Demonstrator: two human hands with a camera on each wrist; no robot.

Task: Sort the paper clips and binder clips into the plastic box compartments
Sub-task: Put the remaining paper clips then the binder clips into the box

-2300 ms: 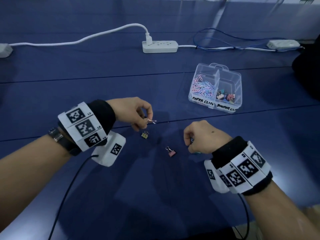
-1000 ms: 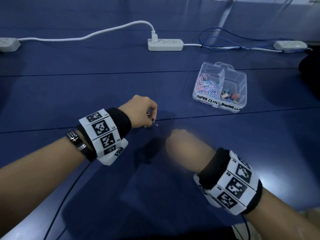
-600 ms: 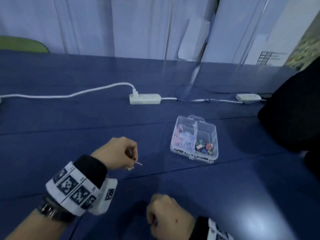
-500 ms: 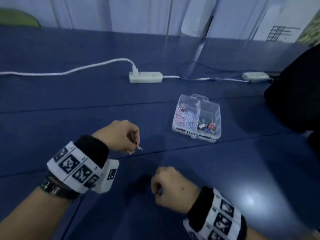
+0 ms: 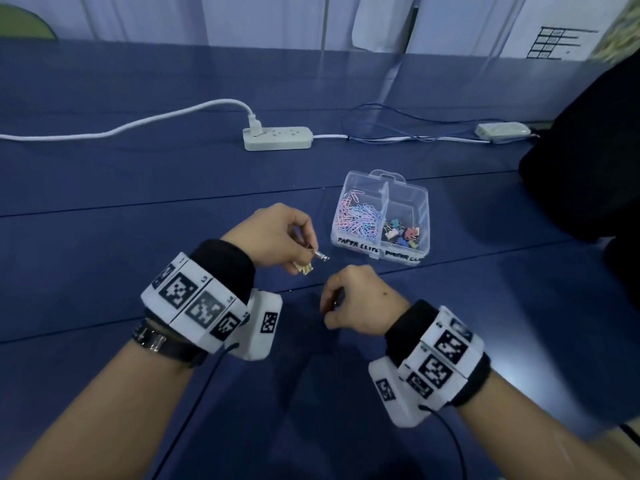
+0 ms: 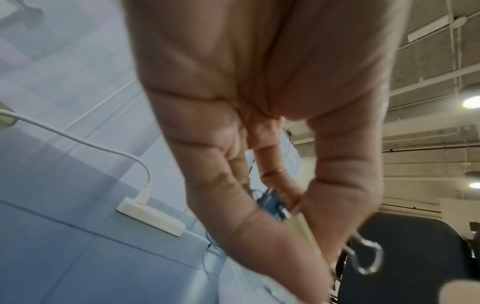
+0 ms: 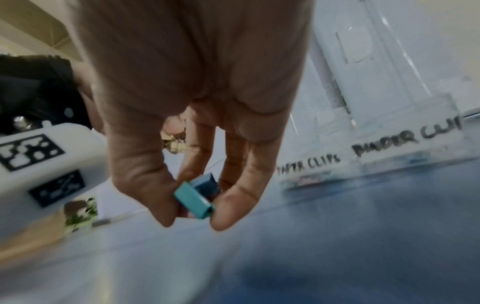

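A clear plastic box (image 5: 420, 199) stands on the blue table, right of centre. Its left compartment, labelled PAPER CLIPS, holds pastel paper clips (image 5: 356, 218). The right one holds coloured binder clips (image 5: 401, 233). My left hand (image 5: 308, 251) hovers just left of the box and pinches a yellow binder clip (image 6: 303, 232) and a blue one (image 6: 272, 205); a wire handle (image 6: 366, 257) sticks out. My right hand (image 5: 332, 306) is curled in front of the box. It pinches a teal binder clip (image 7: 193, 198) with a blue one (image 7: 206, 183) behind it.
A white power strip (image 5: 278, 138) with its white cable (image 5: 138, 128) lies at the back. A thin blue wire (image 5: 398, 116) and a white adapter (image 5: 502, 130) are to its right. A dark bulky shape (image 5: 588, 161) fills the right edge.
The yellow and pink binder clips that lay on the table between my hands are gone from it. Both hands have lifted, and the right hand has come closer to the box.
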